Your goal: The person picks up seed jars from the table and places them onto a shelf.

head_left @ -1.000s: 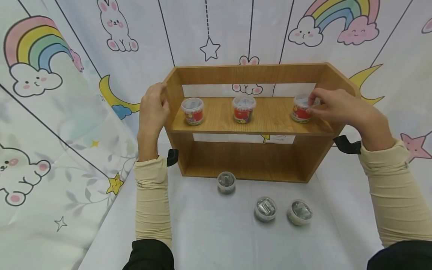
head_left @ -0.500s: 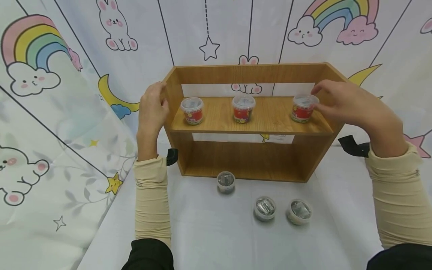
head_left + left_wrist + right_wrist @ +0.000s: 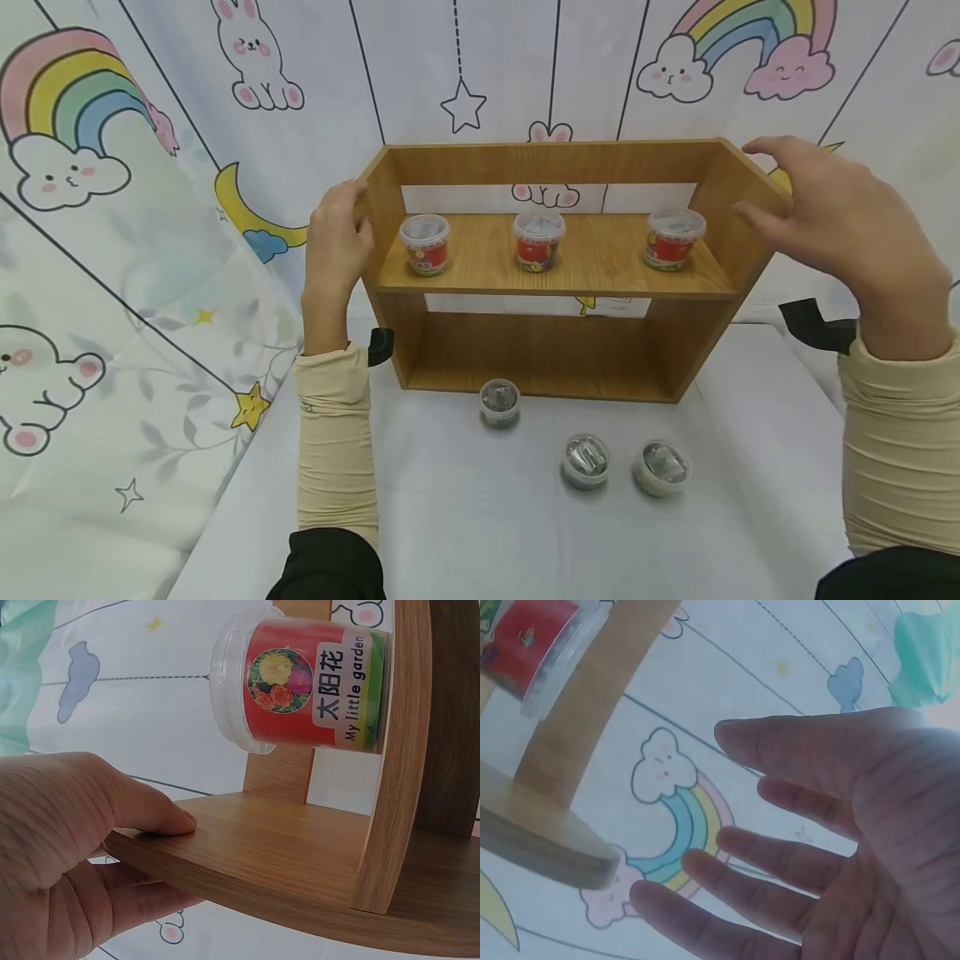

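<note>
Behind everything, a wide white cloth backdrop (image 3: 420, 50) with printed rainbows, clouds, rabbits, moons and stars. Below it, a plain white tablecloth (image 3: 487, 525). On the tablecloth, against the backdrop, a two-level, light-brown wooden shelf unit (image 3: 480, 250) with an open back, slanting side panels and a rail across the top. Either side of the unit, a ribbed beige left sleeve (image 3: 337, 450) and a matching right sleeve (image 3: 900, 450). Around the edge of the left side panel, the left hand (image 3: 335, 242), clamped on it, thumb against the inner face and fingers round the outer side. Just beside the right side panel, the right hand (image 3: 855, 217), thumb and fingers apart and loosely extended, with a gap between thumb and wood in the right wrist view. On the upper board, upright in a spaced row, three clear plastic cups with lids and red labels: left cup (image 3: 426, 246) near the left panel, legible as "My little garden" in the left wrist view; middle cup (image 3: 537, 242); right cup (image 3: 672, 240) near the right panel. On the tablecloth in front, three small round silvery-topped tubs: left tub (image 3: 499, 402) nearest the unit, middle tub (image 3: 586, 461) and right tub (image 3: 662, 467) farther forward, near each other.
</note>
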The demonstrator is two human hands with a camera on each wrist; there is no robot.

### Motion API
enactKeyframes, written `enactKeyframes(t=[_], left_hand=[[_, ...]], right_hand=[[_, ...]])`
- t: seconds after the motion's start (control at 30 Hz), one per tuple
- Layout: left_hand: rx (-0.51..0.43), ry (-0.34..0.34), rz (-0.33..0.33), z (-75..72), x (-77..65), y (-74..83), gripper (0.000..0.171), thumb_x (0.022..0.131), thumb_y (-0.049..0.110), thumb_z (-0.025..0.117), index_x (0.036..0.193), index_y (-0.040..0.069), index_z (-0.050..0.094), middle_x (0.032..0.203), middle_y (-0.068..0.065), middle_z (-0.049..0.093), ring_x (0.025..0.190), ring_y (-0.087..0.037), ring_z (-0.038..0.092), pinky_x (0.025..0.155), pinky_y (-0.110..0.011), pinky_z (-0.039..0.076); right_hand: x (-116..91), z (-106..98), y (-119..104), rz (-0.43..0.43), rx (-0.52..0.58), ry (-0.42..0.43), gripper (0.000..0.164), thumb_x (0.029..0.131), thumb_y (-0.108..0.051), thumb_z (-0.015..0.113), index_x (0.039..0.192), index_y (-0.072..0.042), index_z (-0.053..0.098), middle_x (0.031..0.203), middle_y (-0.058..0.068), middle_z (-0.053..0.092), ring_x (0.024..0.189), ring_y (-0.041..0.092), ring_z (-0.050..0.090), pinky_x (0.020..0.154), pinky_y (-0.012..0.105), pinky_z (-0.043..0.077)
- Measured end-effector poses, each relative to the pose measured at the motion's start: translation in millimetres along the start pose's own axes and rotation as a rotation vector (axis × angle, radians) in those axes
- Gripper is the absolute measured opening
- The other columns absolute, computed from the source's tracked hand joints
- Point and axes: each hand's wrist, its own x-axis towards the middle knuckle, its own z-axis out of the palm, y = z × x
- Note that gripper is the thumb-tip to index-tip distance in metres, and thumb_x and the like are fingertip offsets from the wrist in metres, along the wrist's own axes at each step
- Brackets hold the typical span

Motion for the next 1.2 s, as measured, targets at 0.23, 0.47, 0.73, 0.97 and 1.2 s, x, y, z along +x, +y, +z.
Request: enactKeyframes(t=[0.23,0.47,0.73,0.97,1.2], left_hand=[[-0.007,0.002,0.003,-0.9,-0.3,0.2,0.046,0.094,-0.002,0.060,0.140,0.003,0.053,0.144,-0.014,0.051,0.133,-0.028,0.048,0.106,-0.039,0.042],[-0.010,0.003,0.004,-1.9,-1.4,1.0,0.045,0.094,-0.002,0.060,0.139,0.003,0.054,0.142,-0.015,0.052,0.132,-0.029,0.048,0.106,-0.039,0.042],[-0.014,0.000,-0.004,-1.3,-1.5,1.1,0.046,0.094,-0.003,0.060,0.139,0.003,0.053,0.143,-0.015,0.051,0.132,-0.029,0.048,0.105,-0.040,0.042],[-0.005,-0.009,-0.013,-0.4,-1.0,1.2,0.048,0.094,-0.002,0.060,0.141,0.004,0.052,0.145,-0.013,0.049,0.133,-0.028,0.047,0.105,-0.039,0.042],[-0.015,-0.001,0.000,-1.7,-1.0,1.1,0.045,0.095,-0.002,0.059,0.139,0.003,0.053,0.143,-0.014,0.051,0.133,-0.027,0.047,0.106,-0.039,0.041]], right_hand=[[0,0,9,0.011,-0.003,0.053,0.075,0.093,-0.019,0.063,0.155,-0.004,0.023,0.154,0.029,0.026,0.130,0.054,0.034,0.096,0.072,0.033],[4,11,26,-0.004,0.059,0.039,0.079,0.090,-0.015,0.067,0.154,-0.002,0.022,0.157,0.029,0.017,0.138,0.052,0.023,0.098,0.073,0.029],[7,26,38,-0.008,0.132,0.011,0.073,0.090,-0.011,0.067,0.150,0.003,0.028,0.138,0.035,0.036,0.115,0.053,0.037,0.085,0.074,0.040],[7,37,43,-0.008,0.129,0.005,0.063,0.089,0.003,0.059,0.146,0.010,0.032,0.131,0.038,0.042,0.105,0.057,0.046,0.080,0.072,0.045],[8,39,45,-0.033,0.095,0.042,0.061,0.088,0.004,0.056,0.144,0.011,0.035,0.136,0.037,0.041,0.104,0.057,0.048,0.079,0.070,0.046]])
